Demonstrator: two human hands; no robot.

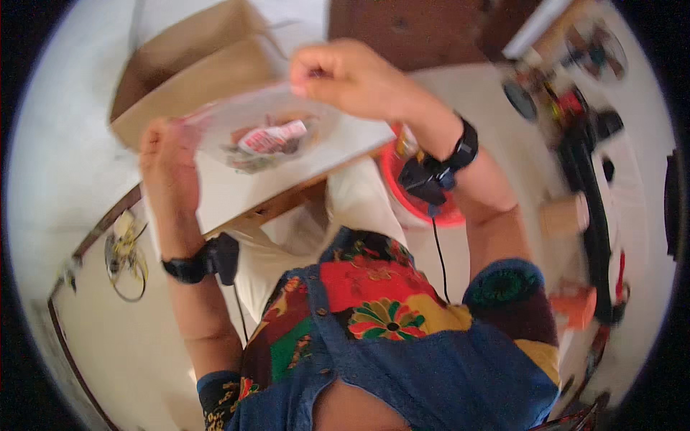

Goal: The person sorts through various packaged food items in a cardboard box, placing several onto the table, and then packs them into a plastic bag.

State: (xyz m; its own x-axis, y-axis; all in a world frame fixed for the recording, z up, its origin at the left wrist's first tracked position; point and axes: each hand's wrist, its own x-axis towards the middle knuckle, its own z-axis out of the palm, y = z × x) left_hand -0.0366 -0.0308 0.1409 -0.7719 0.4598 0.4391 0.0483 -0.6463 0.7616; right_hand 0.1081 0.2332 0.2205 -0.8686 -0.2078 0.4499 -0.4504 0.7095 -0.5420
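Observation:
A clear plastic bag (pixel 240 118) is stretched between my two hands above a white tabletop (pixel 237 199). My left hand (pixel 170 167) grips its upper left corner. At the opposite upper corner, the fingers of my right hand (pixel 345 78) are pinched on the bag's edge. A packet with red and white printing (pixel 272 137) shows through the plastic, along with some brown and greenish contents too blurred to name. Each wrist wears a black strap with a small dark device, and a cable trails from each.
An open cardboard box (pixel 199 75) stands just behind the bag. Right of the table is a red basin (pixel 396 186) with items in it. A coil of yellowish wire (pixel 126 258) lies on the floor at left. Farther right are an orange stool (pixel 577 304) and a fan (pixel 595 51).

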